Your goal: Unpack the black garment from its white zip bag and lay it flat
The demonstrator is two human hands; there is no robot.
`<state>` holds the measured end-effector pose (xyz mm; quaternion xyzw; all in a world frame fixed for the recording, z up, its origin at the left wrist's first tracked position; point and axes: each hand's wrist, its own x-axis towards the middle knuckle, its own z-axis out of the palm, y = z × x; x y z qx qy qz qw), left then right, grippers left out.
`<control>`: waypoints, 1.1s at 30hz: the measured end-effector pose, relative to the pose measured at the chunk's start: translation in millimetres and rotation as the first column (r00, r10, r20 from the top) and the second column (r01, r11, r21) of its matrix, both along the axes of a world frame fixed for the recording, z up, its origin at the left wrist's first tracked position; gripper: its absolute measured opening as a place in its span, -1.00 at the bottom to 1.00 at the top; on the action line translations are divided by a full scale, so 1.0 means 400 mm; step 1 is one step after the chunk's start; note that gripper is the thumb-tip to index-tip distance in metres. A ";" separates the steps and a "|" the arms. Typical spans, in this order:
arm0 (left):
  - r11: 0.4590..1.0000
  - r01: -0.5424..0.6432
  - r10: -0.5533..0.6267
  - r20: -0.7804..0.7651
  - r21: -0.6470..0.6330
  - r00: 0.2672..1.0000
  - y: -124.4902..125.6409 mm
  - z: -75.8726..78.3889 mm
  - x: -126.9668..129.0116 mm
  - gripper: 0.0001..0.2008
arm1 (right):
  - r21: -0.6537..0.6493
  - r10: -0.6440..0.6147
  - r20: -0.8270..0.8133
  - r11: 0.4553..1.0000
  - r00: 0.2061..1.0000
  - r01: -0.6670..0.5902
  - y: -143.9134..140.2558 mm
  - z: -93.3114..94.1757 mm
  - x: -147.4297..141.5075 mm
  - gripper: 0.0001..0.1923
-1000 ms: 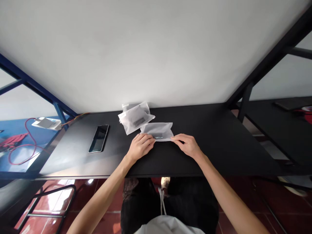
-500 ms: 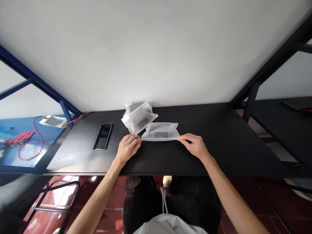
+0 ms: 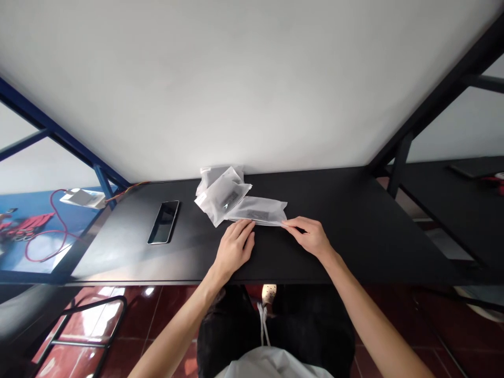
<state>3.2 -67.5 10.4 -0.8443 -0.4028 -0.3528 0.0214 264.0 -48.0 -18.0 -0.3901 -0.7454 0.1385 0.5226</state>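
A frosted plastic bag (image 3: 263, 206) with a dark printed patch lies flat on the black table (image 3: 338, 210) in front of me. My right hand (image 3: 309, 234) pinches its near right corner between thumb and fingers. Closed on the bag's near edge, left of the middle, is my left hand (image 3: 236, 245); its fingertips partly cover that edge. Another frosted bag (image 3: 225, 195) overlaps the left end of the first one. Behind it, a further bag (image 3: 209, 176) rests against the wall.
A dark-screened phone (image 3: 164, 222) lies to the left. The white wall (image 3: 252, 89) rises at the table's back edge. A blue frame (image 3: 79, 147) stands left, a black frame (image 3: 401, 163) right. Beyond the blue frame are a white device (image 3: 83, 198) and a red cable (image 3: 49, 236).
My left hand has slid right along the near edge of the bag, from its left corner toward the middle. My right hand keeps its corner. The overlapping bag now covers more of the bag's left end.
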 end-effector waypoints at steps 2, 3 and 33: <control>0.999 -0.009 0.009 0.002 -0.033 1.000 0.004 0.008 -0.001 -0.62 | 0.002 0.009 0.004 1.000 1.000 -0.009 0.001 0.001 -0.002 -0.85; 0.999 -0.011 0.011 -0.002 -0.052 1.000 0.005 0.012 -0.001 -0.62 | 0.002 0.014 0.006 1.000 1.000 -0.014 0.001 0.001 -0.002 -0.84; 0.975 -0.151 0.096 -0.306 -0.161 0.947 0.151 -0.052 0.135 -0.61 | 0.059 -0.154 0.231 0.988 0.961 0.144 0.012 -0.015 0.001 -0.74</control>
